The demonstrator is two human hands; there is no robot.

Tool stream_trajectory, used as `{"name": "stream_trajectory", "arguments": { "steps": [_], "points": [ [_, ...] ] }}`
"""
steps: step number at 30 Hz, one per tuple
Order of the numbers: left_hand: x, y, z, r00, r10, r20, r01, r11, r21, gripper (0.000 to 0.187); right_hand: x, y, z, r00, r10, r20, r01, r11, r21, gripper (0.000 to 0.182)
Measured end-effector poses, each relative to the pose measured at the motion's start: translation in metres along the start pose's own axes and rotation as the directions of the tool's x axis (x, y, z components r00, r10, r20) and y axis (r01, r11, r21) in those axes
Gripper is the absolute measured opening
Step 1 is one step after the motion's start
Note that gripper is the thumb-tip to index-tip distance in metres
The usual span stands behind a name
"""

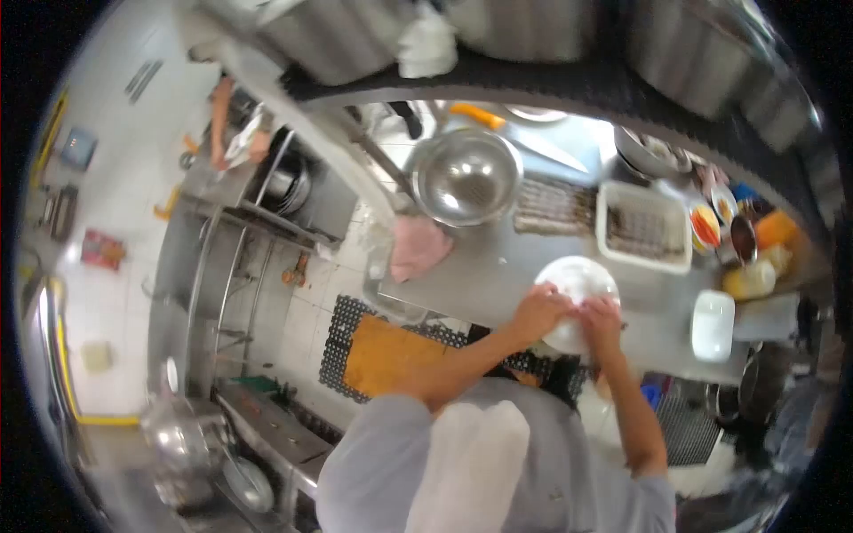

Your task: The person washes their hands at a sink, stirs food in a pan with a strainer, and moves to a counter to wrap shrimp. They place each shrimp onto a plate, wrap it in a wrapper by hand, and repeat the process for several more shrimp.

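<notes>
A round white plate (582, 275) sits at the near edge of the steel counter. Over it, my left hand (541, 312) comes in from the left with its fingers bent and drawn together. From the right, my right hand (600, 318) meets it, fingers also closed, and the fingertips of both hands nearly touch. Something small and pale may be between them, but blur hides what it is. Behind the plate are a white rectangular tray (644, 259) with rows of greyish-brown pieces in it and a slab of similar pieces (554, 206).
A steel mixing bowl (468, 178) and a pink cloth (419, 247) lie to the left on the counter (480, 280). A knife (551, 149) rests at the back. To the right is a white dish (713, 325). Pots (524, 27) stand on an overhead shelf. Another person (235, 124) works far left.
</notes>
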State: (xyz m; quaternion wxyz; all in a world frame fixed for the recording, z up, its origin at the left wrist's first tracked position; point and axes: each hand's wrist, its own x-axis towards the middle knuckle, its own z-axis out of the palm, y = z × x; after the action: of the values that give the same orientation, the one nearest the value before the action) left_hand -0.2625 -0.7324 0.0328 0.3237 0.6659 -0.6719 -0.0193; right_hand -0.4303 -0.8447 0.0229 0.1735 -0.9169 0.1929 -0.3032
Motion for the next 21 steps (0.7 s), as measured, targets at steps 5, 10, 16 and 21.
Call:
{"name": "stream_trajectory", "arguments": {
  "steps": [5,10,16,21],
  "points": [
    [-0.002,-0.006,0.009,0.989,-0.138,0.054,0.143,0.985,-0.099,0.012,0.003,0.000,-0.010,0.999,0.026,0.035,-0.029,0.996,0.081,0.010],
    [0.002,0.008,0.012,0.995,-0.098,-0.013,0.098,0.995,-0.011,0.015,-0.004,0.011,-0.016,0.991,0.099,0.093,-0.112,0.983,0.146,0.013],
    [0.004,0.007,0.009,0.996,-0.087,0.034,0.087,0.996,0.009,0.014,-0.001,0.014,-0.010,0.997,0.030,0.074,-0.041,0.988,0.151,0.012],
    [-0.002,-0.020,-0.007,0.991,0.064,0.119,-0.044,0.986,-0.161,0.018,-0.004,0.012,-0.018,0.985,0.062,0.162,-0.073,0.995,0.061,0.012]
  ]
}}
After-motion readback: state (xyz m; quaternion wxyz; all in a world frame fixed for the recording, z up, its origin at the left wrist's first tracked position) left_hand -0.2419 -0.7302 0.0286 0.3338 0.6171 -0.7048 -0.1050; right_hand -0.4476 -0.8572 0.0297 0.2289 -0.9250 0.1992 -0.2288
